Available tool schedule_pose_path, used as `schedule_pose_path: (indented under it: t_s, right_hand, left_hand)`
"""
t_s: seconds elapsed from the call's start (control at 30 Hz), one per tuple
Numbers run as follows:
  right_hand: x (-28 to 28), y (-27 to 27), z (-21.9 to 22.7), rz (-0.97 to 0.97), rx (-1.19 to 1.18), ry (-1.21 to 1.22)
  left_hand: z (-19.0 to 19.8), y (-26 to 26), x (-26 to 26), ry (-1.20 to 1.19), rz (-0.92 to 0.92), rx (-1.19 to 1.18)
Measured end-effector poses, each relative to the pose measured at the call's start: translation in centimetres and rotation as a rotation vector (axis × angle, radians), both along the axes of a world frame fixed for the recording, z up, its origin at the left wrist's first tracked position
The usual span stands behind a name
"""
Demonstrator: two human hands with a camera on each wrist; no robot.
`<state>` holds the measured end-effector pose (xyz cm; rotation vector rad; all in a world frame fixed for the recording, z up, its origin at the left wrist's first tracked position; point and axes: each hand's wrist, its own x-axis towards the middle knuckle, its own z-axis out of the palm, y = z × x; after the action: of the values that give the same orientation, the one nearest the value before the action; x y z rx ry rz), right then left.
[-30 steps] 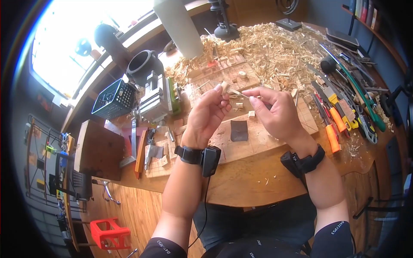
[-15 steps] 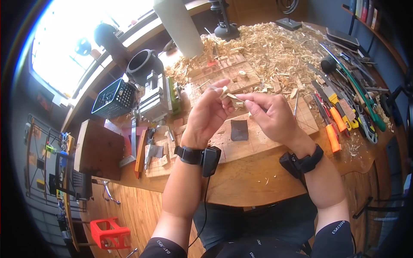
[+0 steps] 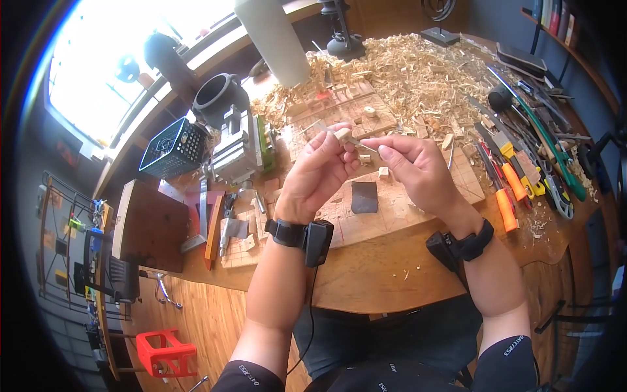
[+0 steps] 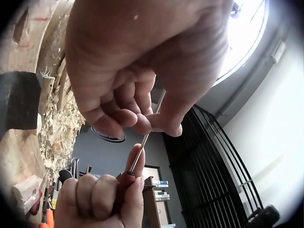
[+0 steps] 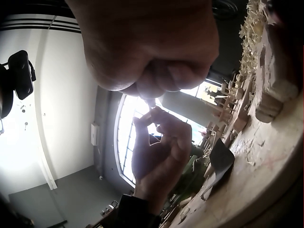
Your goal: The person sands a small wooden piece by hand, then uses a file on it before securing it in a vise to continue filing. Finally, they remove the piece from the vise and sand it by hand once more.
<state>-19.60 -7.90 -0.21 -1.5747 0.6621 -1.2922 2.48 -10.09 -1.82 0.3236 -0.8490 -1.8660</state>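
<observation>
My left hand (image 3: pixel 320 171) pinches a small pale wood piece (image 3: pixel 342 134) between thumb and fingertips, above the workboard. My right hand (image 3: pixel 423 171) curls round the dark red handle (image 4: pixel 123 189) of a slim tool with a thin metal shaft (image 4: pixel 138 159), plain in the left wrist view. That shaft runs up to the left fingertips and shows again beyond them; the part between is hidden by the fingers. Below the hands, a small wood cube (image 3: pixel 383 172) and a dark square of sheet (image 3: pixel 364 197) lie on the wooden board (image 3: pixel 326 234).
Wood shavings (image 3: pixel 418 72) heap across the back of the table. Knives and saws, some with orange handles (image 3: pixel 505 209), lie at the right. Left of the board stand a metal vise (image 3: pixel 232 153), a dark green crate (image 3: pixel 173 147) and a brown wooden box (image 3: pixel 149 228).
My right hand moved left toward the wood piece, then drew back right with the tool. The wood piece has turned in my left fingers; both forearms stay nearly in place.
</observation>
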Motion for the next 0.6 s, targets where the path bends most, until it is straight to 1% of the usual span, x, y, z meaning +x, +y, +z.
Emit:
schedule_pose_path:
  t_s: [0.07, 0.13, 0.17, 0.2, 0.27, 0.3, 0.37, 0.4, 0.47, 0.6]
  right_hand:
    - [-0.5, 0.5, 1.1, 0.042, 0.131, 0.042]
    - [-0.5, 0.2, 0.9, 0.033, 0.142, 0.059]
    - [-0.5, 0.1, 0.8, 0.023, 0.152, 0.075]
    - [-0.6, 0.0, 0.9, 0.023, 0.152, 0.075]
    - [-0.8, 0.0, 1.2, -0.035, 0.121, 0.159]
    - [-0.7, 0.0, 1.1, -0.035, 0.122, 0.158]
    - [-0.5, -0.2, 0.7, -0.148, 0.057, 0.165]
    - [-0.4, -0.3, 0.4, -0.147, 0.058, 0.165]
    - [-0.4, -0.5, 0.1, -0.179, -0.052, 0.199]
    - [-0.6, -0.1, 0.8, -0.138, 0.018, 0.209]
  left_hand:
    - [-0.2, -0.2, 0.1, -0.015, 0.005, -0.009]
    - [0.0, -0.1, 0.0, -0.031, 0.009, -0.019]
    - [0.4, 0.2, -0.2, -0.061, 0.042, 0.0]
    - [0.5, 0.3, -0.3, -0.092, 0.075, 0.019]
    - [0.3, 0.1, -0.2, -0.088, 0.071, 0.009]
    - [0.2, 0.0, -0.1, -0.083, 0.068, -0.001]
    - [-0.1, -0.3, 0.1, -0.099, 0.087, 0.005]
    - [-0.1, -0.3, 0.1, -0.116, 0.106, 0.011]
    - [0.0, -0.3, 0.0, -0.12, 0.136, 0.013]
    - [0.3, -0.3, 0.0, -0.124, 0.204, 0.029]
